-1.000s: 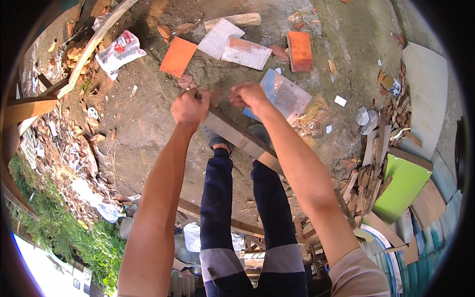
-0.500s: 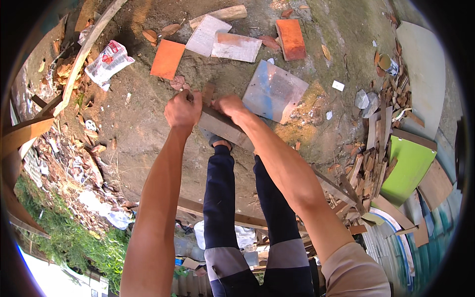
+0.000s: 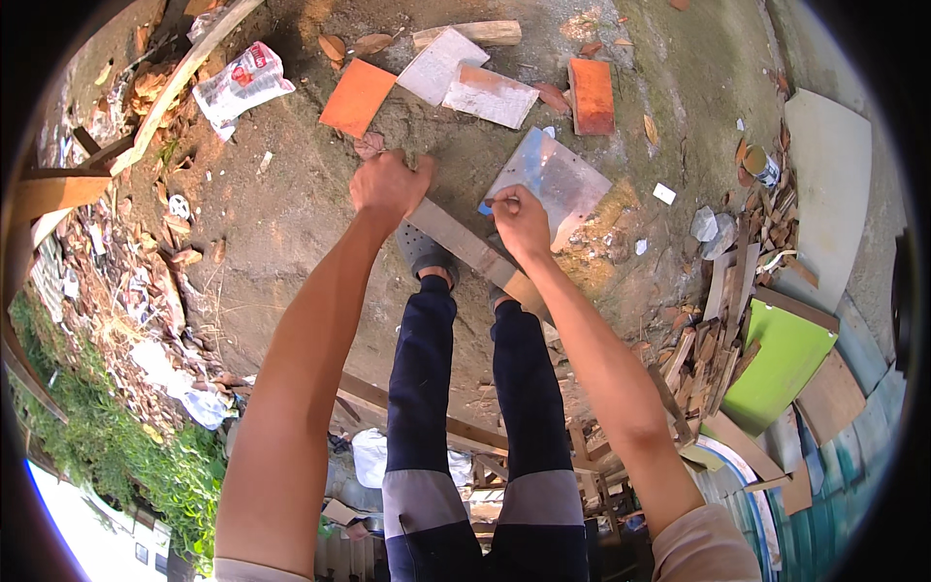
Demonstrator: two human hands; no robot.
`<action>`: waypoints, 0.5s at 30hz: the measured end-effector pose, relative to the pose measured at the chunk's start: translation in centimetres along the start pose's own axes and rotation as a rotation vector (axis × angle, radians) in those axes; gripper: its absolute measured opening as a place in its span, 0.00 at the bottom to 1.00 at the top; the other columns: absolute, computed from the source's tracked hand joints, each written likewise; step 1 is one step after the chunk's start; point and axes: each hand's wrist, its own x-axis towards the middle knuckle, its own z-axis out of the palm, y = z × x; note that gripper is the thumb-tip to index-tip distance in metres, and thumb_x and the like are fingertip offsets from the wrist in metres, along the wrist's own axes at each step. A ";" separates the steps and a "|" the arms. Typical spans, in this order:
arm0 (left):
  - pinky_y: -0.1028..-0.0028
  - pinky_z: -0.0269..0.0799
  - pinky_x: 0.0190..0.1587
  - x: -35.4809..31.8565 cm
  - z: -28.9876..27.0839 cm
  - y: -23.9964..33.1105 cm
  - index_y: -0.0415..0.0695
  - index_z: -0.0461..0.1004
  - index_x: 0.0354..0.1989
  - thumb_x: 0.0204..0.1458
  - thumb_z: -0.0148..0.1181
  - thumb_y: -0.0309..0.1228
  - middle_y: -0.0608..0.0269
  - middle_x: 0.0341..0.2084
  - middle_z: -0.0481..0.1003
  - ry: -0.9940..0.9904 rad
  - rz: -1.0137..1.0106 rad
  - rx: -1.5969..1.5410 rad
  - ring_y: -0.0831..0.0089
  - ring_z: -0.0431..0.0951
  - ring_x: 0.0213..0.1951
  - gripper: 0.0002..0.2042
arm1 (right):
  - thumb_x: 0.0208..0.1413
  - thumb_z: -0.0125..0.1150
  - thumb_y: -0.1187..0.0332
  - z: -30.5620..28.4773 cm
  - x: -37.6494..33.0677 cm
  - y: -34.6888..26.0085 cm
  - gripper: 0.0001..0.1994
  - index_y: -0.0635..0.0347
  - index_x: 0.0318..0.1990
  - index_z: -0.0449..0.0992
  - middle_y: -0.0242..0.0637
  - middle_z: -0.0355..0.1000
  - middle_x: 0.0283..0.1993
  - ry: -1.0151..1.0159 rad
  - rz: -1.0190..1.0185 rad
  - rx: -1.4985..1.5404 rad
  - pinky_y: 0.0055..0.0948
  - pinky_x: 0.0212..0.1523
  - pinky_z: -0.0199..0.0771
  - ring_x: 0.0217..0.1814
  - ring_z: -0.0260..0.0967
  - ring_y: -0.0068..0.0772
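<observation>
My left hand (image 3: 390, 184) is closed at the far end of a long, narrow wooden plank (image 3: 464, 236), its thumb toward the plank's edge. The plank slants down to the right, over my grey clog (image 3: 424, 248) and past my right leg. My right hand (image 3: 521, 223) is apart from the plank, with thumb and fingers pinched together. Whatever the pinch holds is too small to make out; a bit of blue shows beside the fingertips. Behind that hand a square board (image 3: 567, 179) with blue and pinkish stains lies on the ground.
Orange tiles (image 3: 357, 99) (image 3: 592, 97), pale tiles (image 3: 492, 95) and a wood piece (image 3: 467, 35) lie ahead. At left are a printed bag (image 3: 242, 85) and leaf litter. Scrap wood (image 3: 713, 349), a green panel (image 3: 779, 357) and a can (image 3: 761, 165) stand right.
My right hand has left the plank's far end and moved right and nearer, over the stained board. The short wood piece between my hands no longer shows. My left hand stays on the plank.
</observation>
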 end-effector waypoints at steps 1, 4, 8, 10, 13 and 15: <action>0.55 0.77 0.49 0.0 -0.4 0.4 0.41 0.84 0.38 0.53 0.52 0.55 0.41 0.39 0.81 -0.027 -0.009 0.018 0.45 0.82 0.45 0.27 | 0.59 0.58 0.65 0.2 -1.7 0.3 0.09 0.60 0.39 0.78 0.46 0.81 0.35 0.002 -0.032 -0.062 0.35 0.40 0.76 0.37 0.80 0.45; 0.57 0.76 0.52 0.6 -2.0 2.6 0.40 0.82 0.45 0.60 0.46 0.56 0.43 0.45 0.81 -0.167 -0.063 0.095 0.49 0.81 0.50 0.30 | 0.64 0.53 0.70 0.6 -4.1 1.1 0.10 0.62 0.44 0.80 0.42 0.81 0.36 0.043 -0.110 -0.065 0.31 0.39 0.74 0.35 0.76 0.32; 0.57 0.77 0.52 2.1 -1.7 3.7 0.40 0.81 0.49 0.63 0.41 0.57 0.48 0.48 0.80 -0.215 -0.031 0.176 0.53 0.81 0.52 0.32 | 0.68 0.50 0.71 1.2 -3.6 1.6 0.12 0.62 0.48 0.80 0.39 0.80 0.35 0.143 -0.177 -0.076 0.28 0.38 0.72 0.33 0.72 0.25; 0.56 0.77 0.52 2.8 -1.7 4.0 0.40 0.80 0.51 0.64 0.39 0.58 0.49 0.50 0.80 -0.254 -0.035 0.214 0.54 0.80 0.54 0.33 | 0.65 0.53 0.67 0.7 -3.4 0.5 0.12 0.63 0.47 0.80 0.47 0.80 0.34 0.098 -0.062 -0.034 0.32 0.41 0.74 0.35 0.77 0.37; 0.55 0.76 0.53 3.4 -2.4 4.2 0.40 0.80 0.51 0.63 0.38 0.60 0.50 0.51 0.79 -0.315 -0.049 0.162 0.54 0.79 0.55 0.35 | 0.63 0.59 0.59 0.2 -2.9 1.3 0.16 0.65 0.46 0.80 0.44 0.79 0.31 0.046 -0.091 -0.073 0.31 0.39 0.74 0.33 0.75 0.32; 0.55 0.75 0.55 3.3 -2.2 3.8 0.40 0.80 0.51 0.62 0.38 0.61 0.50 0.51 0.79 -0.308 -0.065 0.106 0.53 0.79 0.55 0.36 | 0.60 0.63 0.52 0.0 -3.1 1.3 0.22 0.65 0.46 0.80 0.43 0.78 0.31 0.021 -0.070 -0.107 0.32 0.39 0.73 0.33 0.74 0.31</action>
